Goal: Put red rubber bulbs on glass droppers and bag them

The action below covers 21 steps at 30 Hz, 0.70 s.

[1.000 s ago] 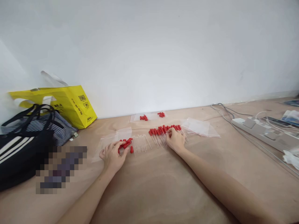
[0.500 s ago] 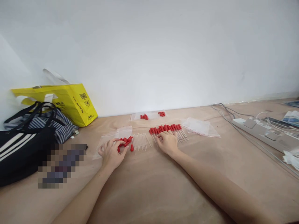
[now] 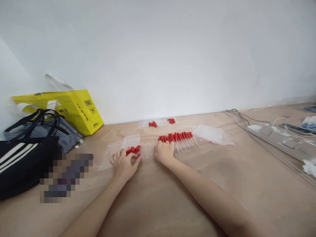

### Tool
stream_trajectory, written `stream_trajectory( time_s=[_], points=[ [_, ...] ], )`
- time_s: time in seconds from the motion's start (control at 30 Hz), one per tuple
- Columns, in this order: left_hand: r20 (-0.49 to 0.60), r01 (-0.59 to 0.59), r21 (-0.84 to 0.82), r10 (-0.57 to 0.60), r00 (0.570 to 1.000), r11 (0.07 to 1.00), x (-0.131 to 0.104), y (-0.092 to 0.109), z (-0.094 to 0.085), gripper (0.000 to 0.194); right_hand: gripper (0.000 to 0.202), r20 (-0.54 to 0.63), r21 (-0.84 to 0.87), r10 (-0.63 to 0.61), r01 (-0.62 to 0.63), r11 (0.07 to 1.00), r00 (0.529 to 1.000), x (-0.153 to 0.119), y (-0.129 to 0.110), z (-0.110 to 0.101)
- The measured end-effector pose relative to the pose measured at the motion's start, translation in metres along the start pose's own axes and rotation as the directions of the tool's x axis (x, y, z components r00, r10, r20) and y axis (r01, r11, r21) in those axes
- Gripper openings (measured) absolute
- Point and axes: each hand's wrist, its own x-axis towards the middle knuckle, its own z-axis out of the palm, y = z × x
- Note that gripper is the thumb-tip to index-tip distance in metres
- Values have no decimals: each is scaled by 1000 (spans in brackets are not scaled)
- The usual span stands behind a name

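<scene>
Several loose red caps (image 3: pixel 133 149) lie on a clear bag at the left, and my left hand (image 3: pixel 124 163) is over them, thumb and forefinger closed around a red cap at their edge. Thin clear sticks (image 3: pixel 147 150) lie side by side between my hands. My right hand (image 3: pixel 165 151) has its fingers curled at the left end of a row of red-capped sticks (image 3: pixel 183 140); what its fingertips hold, if anything, is hidden. Behind, a clear bag (image 3: pixel 161 122) bears two small groups of red caps.
Flat clear bags (image 3: pixel 213 134) lie right of the row. A power strip (image 3: pixel 278 138) with cables and a phone (image 3: pixel 297 128) is at the right. A yellow bag (image 3: pixel 81 110), a striped bag (image 3: pixel 69 133) and a black bag (image 3: pixel 22 164) stand at the left.
My right hand has moved left along the row, uncovering the middle sticks. My left hand has shifted slightly right and its fingers have closed on the nearest red cap.
</scene>
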Motion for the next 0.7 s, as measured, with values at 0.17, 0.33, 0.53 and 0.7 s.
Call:
stream_trajectory(
  time_s=[0.17,0.33,0.53,0.7],
  points=[
    [-68,27,0,-27,997,1000,0,-2,-3,17,20,-3,-20,20,-20,1000,1000,1,-8,3],
    [-129,-257,-177,237,963,950,-5,12,-14,14,22,-53,-16,-94,94,995,994,-13,12,-10],
    [52,-450,-363,500,864,816,-22,41,-19,11,16,-217,72,-456,480,874,863,-56,95,-19],
    [103,-442,-352,504,858,825,-25,44,-9,25,16,-266,181,-483,536,825,834,-75,127,-22]
  ],
)
